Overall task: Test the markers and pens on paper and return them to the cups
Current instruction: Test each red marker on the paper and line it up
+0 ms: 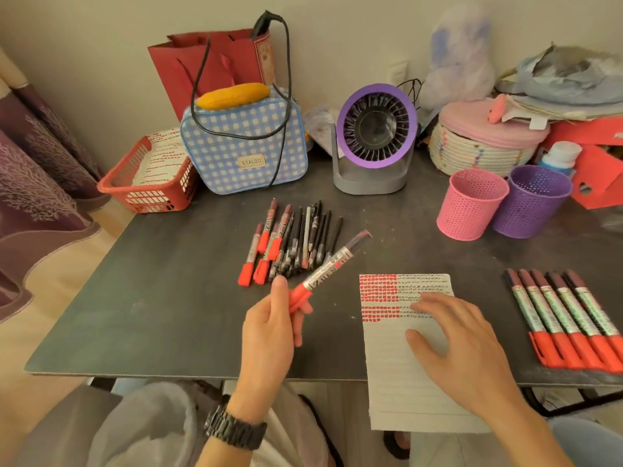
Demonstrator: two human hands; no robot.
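Note:
My left hand (271,326) grips a red-capped marker (332,264) by its cap end, its far end pointing up and right above the table. My right hand (462,342) lies with fingers spread on the lined paper (404,382), which carries rows of red and black test marks at its top. A pile of several markers and pens (293,244) lies in the middle of the table. Several red-capped markers (566,318) lie side by side at the right edge. A pink mesh cup (472,203) and a purple mesh cup (532,200) stand at the back right.
A dark table (168,298) holds a red basket (151,176) with marked paper, a blue checked bag (246,150), a purple fan (376,129), and a woven basket (478,146) with clutter at the far right. The paper overhangs the front edge.

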